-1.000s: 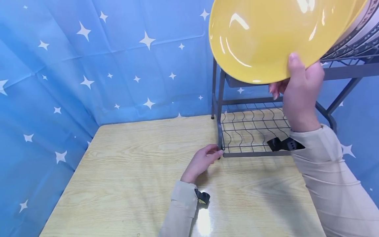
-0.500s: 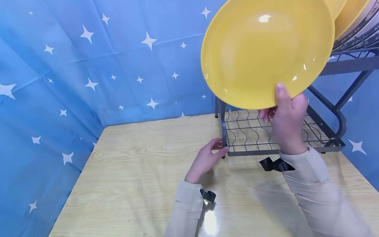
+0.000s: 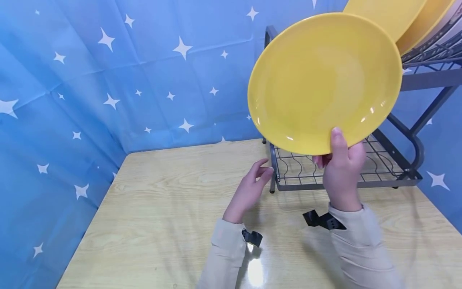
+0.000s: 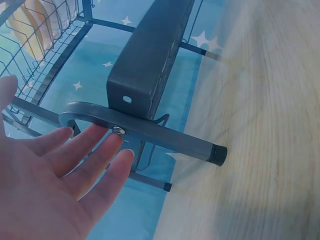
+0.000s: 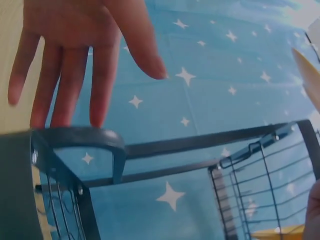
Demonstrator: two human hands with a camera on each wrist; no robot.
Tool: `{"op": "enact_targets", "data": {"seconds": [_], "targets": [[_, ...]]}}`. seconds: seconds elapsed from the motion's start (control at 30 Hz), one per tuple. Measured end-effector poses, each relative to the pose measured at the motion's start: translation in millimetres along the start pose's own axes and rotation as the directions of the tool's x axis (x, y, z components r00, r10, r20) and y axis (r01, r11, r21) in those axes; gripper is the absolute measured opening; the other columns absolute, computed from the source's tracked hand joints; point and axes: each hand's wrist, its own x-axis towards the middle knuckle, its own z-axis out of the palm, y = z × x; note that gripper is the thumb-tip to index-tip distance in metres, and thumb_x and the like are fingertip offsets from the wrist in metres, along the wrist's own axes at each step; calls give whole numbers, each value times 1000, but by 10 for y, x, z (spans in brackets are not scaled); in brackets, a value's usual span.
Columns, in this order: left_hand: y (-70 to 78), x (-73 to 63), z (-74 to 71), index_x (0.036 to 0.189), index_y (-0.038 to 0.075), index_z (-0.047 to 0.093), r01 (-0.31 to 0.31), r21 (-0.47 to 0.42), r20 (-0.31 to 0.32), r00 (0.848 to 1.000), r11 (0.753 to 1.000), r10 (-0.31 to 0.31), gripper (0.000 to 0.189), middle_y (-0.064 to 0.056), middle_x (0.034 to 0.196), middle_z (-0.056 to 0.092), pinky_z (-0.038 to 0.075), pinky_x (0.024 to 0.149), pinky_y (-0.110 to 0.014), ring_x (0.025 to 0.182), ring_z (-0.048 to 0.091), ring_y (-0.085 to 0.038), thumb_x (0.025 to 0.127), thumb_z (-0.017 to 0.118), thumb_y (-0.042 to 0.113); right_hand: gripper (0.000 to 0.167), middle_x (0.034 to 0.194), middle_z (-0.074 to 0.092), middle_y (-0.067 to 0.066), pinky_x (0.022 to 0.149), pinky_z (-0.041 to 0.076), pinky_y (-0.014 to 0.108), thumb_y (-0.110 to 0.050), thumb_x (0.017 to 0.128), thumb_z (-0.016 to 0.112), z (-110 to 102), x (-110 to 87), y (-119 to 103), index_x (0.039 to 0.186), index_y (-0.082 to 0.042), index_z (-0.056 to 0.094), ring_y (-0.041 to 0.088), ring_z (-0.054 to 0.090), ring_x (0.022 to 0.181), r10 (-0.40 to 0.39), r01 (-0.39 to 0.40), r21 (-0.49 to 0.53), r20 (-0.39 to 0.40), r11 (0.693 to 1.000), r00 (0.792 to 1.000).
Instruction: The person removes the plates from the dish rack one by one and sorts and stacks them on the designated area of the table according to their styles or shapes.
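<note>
My right hand pinches the lower rim of a round yellow plate, thumb on its glossy face and fingers behind. The plate is held tilted up in front of a dark metal dish rack, hiding part of it. Beside the rack's near left leg, my left hand has relaxed, spread fingers and holds nothing. In the left wrist view, the fingertips of the left hand lie close to the rack's leg; whether they touch is unclear. Only a sliver of the plate shows in the right wrist view.
More yellow plates and white dishes stand in the rack's upper tier at the top right. The lower wire shelf sits just over the wooden table. A blue star-patterned cloth hangs behind.
The right hand has brought the yellow plate down and toward me, away from the upper tier. My left hand has loosened from the rack's leg, its fingers now slightly off to the left.
</note>
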Motion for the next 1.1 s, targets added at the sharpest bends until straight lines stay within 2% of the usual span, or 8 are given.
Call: {"op": "enact_targets", "data": {"seconds": [0.13,0.3,0.47,0.67,0.8,0.9,1.0,1.1], "targets": [[37,12,3,133,34,35,-6,-18,2,1000,1000,6,53,10,118,54,38,92,-37,111,48,-8,88,32,60,21,58,48,14,32,26,25,-14,91,50,31,-51,46,95,6,48,20,36,37,-8,10,37,-37,999,999],[73,43,7,137,23,32,-70,-86,29,997,994,73,58,2,120,53,44,86,-31,110,50,-16,91,22,57,20,57,47,12,31,20,25,-15,90,51,64,-48,65,94,4,48,20,34,37,-8,17,100,-94,995,996],[117,27,-44,138,21,30,-97,-105,59,993,990,103,59,1,121,52,44,86,-33,112,49,-20,91,22,57,23,60,47,12,33,25,24,-20,91,50,29,-65,47,95,4,49,20,35,40,7,-6,19,-66,1000,998],[143,-11,-111,138,18,30,-77,-137,70,994,988,87,59,-2,122,52,43,87,-33,113,48,-19,92,25,55,27,64,49,10,35,30,22,-24,92,49,29,-105,85,98,2,49,18,36,42,42,-44,-54,-24,998,999],[216,50,-162,139,24,28,-43,-63,98,994,997,49,59,0,122,52,42,87,-33,110,49,-13,90,29,57,26,64,49,10,35,31,22,-25,92,49,19,-96,95,99,1,50,17,37,42,55,-57,-89,-24,994,998],[295,109,-198,137,36,24,-29,13,112,993,1000,27,58,4,118,55,41,86,-36,105,52,-10,86,34,62,26,64,47,11,35,31,22,-25,93,48,-4,-83,89,98,1,50,18,35,42,39,-40,-105,-13,994,999],[360,149,-207,133,45,26,-34,77,104,994,996,26,54,9,111,58,41,85,-38,100,53,-7,83,38,64,27,65,48,12,36,31,23,-25,93,47,-24,-80,77,100,1,50,18,35,42,32,-32,-131,-1,991,999],[400,178,-171,130,46,31,-28,148,79,997,989,17,50,10,104,59,43,81,-37,95,55,-7,84,38,63,28,68,50,12,36,31,23,-26,93,46,-29,-76,66,101,1,50,18,36,43,37,-36,-157,3,987,999]]}}
